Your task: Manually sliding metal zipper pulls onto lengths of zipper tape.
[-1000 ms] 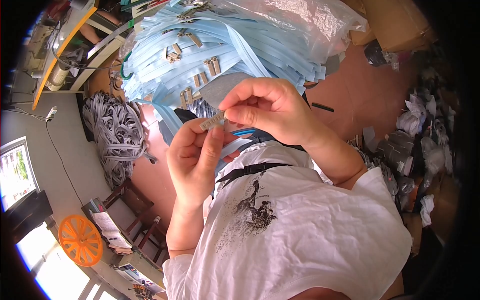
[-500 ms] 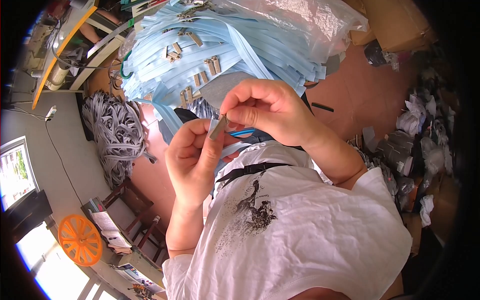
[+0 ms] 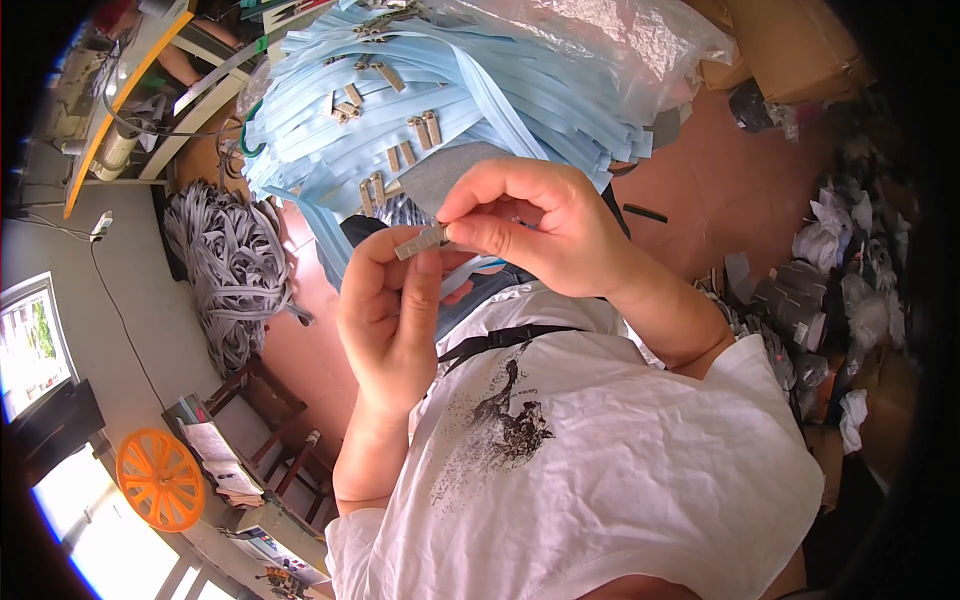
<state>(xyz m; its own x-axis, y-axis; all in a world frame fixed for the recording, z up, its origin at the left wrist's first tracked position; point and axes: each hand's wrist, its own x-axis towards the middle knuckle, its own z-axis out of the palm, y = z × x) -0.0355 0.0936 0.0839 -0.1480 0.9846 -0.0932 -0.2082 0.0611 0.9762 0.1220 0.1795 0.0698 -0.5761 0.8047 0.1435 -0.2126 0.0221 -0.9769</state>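
Before my chest, my left hand [image 3: 385, 325] is closed, its thumb and forefinger pinching a flat grey metal zipper pull [image 3: 420, 242]. My right hand [image 3: 550, 225] pinches the pull's other end between thumb and fingertips; that end is mostly hidden. A pale blue strip [image 3: 462, 268] shows under the two hands; I cannot tell whether it joins the pull. Beyond them lies a broad heap of light blue zipper tapes [image 3: 520, 115], with several loose zipper pulls [image 3: 425, 130] scattered over it. Grey cloth [image 3: 440, 178] lies between the heap and my right hand.
A tangled grey heap of tape [image 3: 230, 275] lies on the floor at left. Clear plastic sheeting [image 3: 620, 30] covers the far right of the blue heap. Cardboard boxes [image 3: 790, 50] and bagged scraps [image 3: 800, 300] are at right. Another person's arm [image 3: 180, 65] shows beyond a yellow-edged table [image 3: 130, 100].
The zipper pull has turned from a steep slant to nearly level, its broad face now showing. My left hand has risen slightly; my right hand keeps its pinch almost in place.
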